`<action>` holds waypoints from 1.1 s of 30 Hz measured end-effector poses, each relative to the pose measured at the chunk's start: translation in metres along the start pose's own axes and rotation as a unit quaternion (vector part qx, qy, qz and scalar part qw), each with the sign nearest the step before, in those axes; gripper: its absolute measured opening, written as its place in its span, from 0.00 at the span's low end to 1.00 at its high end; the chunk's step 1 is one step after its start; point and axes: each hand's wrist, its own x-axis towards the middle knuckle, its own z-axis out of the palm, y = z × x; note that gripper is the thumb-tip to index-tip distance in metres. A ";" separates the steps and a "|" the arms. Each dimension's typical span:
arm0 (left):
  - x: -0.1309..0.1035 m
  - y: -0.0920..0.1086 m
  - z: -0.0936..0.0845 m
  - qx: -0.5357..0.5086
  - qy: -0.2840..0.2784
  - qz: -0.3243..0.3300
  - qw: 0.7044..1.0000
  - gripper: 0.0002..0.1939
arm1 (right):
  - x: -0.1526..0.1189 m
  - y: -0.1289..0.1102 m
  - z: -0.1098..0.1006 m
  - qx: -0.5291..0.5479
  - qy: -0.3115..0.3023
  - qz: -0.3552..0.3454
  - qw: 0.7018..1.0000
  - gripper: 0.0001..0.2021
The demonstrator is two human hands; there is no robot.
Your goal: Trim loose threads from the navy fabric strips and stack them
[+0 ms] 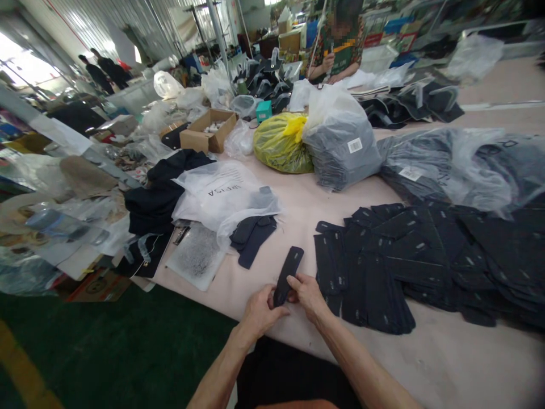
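A dark fabric strip [289, 271] with a rounded end and a small pale slit is held upright near the table's front edge. My left hand [261, 309] grips its lower left side, with the thumb near the bottom end. On its right side my right hand [307, 292] pinches it, thumb on top and the other fingers partly hidden behind. Just to the right, many similar dark pieces [370, 284] lie in overlapping rows. More dark pieces [254, 238] stick out from under a white printed plastic bag [227, 196] to the left.
A speckled pale board [198, 255] and dark cloth [155, 193] are at the left of the pink table [293, 201]. Behind stand a yellow bag [283, 145], a filled clear bag [340, 139] and a cardboard box [208, 130]. A person [338, 45] is across the table.
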 end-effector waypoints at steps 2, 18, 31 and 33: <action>-0.001 -0.002 0.002 -0.014 0.009 0.003 1.000 0.32 | 0.002 0.003 -0.004 0.022 -0.003 0.007 1.000 0.13; -0.005 0.005 -0.012 -0.122 -0.039 0.022 0.991 0.16 | 0.002 0.006 -0.013 0.044 -0.032 0.013 0.998 0.16; -0.011 0.003 -0.002 -0.027 0.064 -0.008 0.998 0.17 | -0.001 0.007 -0.012 0.012 -0.011 0.014 1.000 0.11; -0.012 0.008 0.001 -0.018 0.061 0.006 0.998 0.17 | -0.002 0.006 -0.015 0.009 -0.009 0.016 1.000 0.11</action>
